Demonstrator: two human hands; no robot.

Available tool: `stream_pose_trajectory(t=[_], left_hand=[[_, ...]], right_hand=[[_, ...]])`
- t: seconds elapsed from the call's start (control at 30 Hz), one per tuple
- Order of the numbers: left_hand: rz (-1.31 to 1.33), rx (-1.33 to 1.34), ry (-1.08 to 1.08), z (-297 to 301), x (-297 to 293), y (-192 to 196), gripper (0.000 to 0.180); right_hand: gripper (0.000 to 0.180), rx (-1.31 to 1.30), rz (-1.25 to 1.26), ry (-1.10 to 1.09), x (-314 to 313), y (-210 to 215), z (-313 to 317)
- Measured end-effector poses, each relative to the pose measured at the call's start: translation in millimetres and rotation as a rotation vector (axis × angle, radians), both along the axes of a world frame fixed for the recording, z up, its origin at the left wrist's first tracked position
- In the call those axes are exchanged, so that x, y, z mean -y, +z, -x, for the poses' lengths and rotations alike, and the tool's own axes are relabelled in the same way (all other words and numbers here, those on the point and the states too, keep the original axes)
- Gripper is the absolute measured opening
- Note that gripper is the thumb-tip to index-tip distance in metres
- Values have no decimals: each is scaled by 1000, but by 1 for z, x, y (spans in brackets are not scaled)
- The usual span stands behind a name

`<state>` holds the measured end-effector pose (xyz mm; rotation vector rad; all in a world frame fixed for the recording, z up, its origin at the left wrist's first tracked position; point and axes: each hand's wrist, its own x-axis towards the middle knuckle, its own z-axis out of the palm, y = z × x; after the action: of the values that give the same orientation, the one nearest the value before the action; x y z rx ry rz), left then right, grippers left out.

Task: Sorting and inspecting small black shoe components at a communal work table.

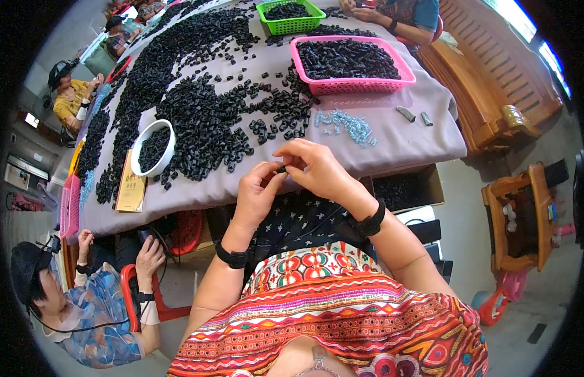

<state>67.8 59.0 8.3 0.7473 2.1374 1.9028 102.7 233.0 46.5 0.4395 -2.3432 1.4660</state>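
Note:
My left hand (257, 191) and my right hand (317, 169) meet just off the table's near edge, fingertips pinched together. Between them is a small black plastic piece (281, 169), mostly covered by the fingers. A large heap of similar black pieces (201, 125) spreads over the cloth beyond my left hand. Past my right hand lies a small pile of clear light-blue pieces (351, 129). A white bowl (169, 154) with finer black parts in it stands left of my hands, its rim tipped toward me.
The grey-clothed table (424, 147) holds a pink basket (361, 85) and a green basket (292, 25), both filled with black pieces. A yellow booklet (131, 185) lies beside the bowl. A co-worker (103, 314) sits at left; others sit around the table. Wooden bench (493, 75) at right.

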Motion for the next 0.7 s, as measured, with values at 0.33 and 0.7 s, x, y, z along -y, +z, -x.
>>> stream_pose_trajectory(t=[0.33, 0.7], left_hand=[[-83, 237, -33, 6, 6, -6, 20], [-200, 99, 281, 27, 26, 2, 17]], right_hand=[[18, -50, -90, 6, 9, -3, -4], [13, -10, -238, -170, 5, -5, 46]])
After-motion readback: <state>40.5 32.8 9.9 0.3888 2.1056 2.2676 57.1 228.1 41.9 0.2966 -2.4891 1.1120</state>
